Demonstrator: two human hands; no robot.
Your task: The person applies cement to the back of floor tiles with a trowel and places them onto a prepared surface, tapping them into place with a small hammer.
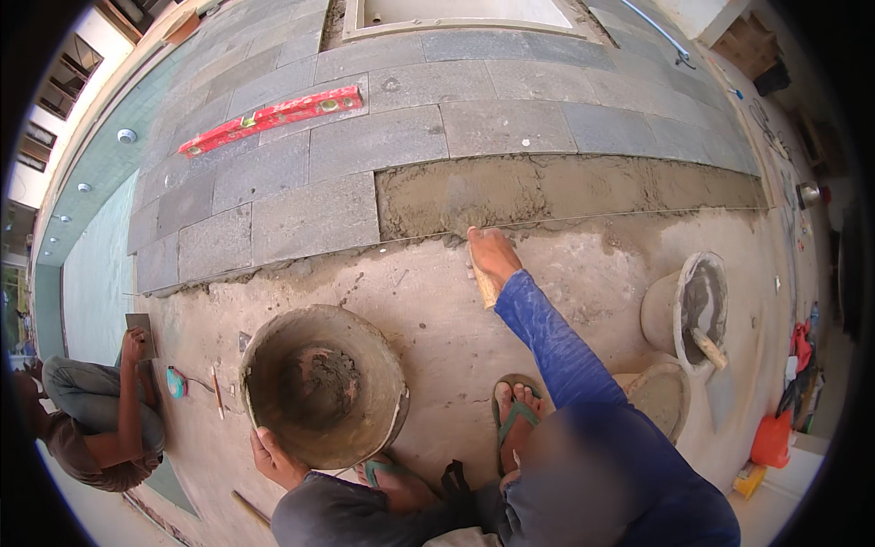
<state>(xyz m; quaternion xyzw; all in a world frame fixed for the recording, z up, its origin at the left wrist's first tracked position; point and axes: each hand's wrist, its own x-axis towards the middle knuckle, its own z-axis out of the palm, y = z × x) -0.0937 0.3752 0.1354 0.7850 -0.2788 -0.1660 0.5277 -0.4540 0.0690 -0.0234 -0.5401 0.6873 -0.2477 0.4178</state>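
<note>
My right hand (493, 254) is closed round the wooden handle of a trowel (484, 288). It is over the near edge of a strip of wet grey mortar (629, 187), and the trowel's blade is hard to make out against it. My left hand (276, 459) grips the near-left rim of a wide round bucket (387, 365) standing on the floor before me. A clump of mortar (330, 380) lies in the bottom of that bucket. Grey stone tiles (314, 214) border the mortar strip on its left and far sides.
A taut string (583, 218) runs along the mortar's near edge. A red spirit level (273, 118) rests on the tiles. To the right stands a mortar-caked bucket (661, 305) with a wooden-handled tool (709, 348). At left, a person (109, 419) crouches near a tape measure (176, 383) and pencil (217, 392).
</note>
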